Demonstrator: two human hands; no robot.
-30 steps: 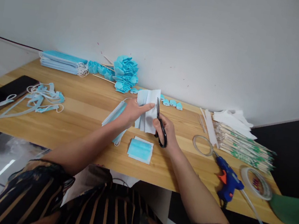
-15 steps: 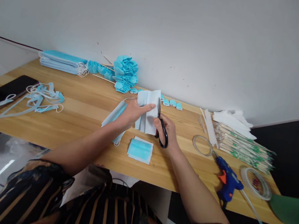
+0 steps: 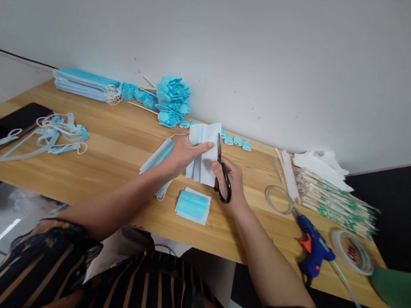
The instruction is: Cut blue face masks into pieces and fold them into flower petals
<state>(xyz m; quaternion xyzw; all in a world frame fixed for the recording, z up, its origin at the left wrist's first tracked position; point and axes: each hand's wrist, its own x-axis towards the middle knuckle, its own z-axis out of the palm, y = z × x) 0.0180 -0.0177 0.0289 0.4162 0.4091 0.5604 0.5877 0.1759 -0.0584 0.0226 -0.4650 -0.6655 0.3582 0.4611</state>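
A mask stack (image 3: 85,84) is set left of the blue flower bunch (image 3: 173,99). By the left hand (image 3: 183,155), in front and right of that bunch, a pleated sheet (image 3: 204,165) is clamped; black scissors (image 3: 228,181) along its right edge are gripped by the right hand (image 3: 237,181). Far right of the bunch, a blue glue gun (image 3: 314,246) is laid.

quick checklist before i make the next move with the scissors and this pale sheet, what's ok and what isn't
1. Left hand gripping the pale sheet: ok.
2. Right hand holding the scissors by the handles: ok.
3. Left thumb well clear of the blades: not ok, its tip looks very close.
4. Cut right through the sheet: cannot tell.
5. Blue-and-white pieces stacked edge to edge: not ok, edges are offset.
6. Glue gun apart from both hands: ok.
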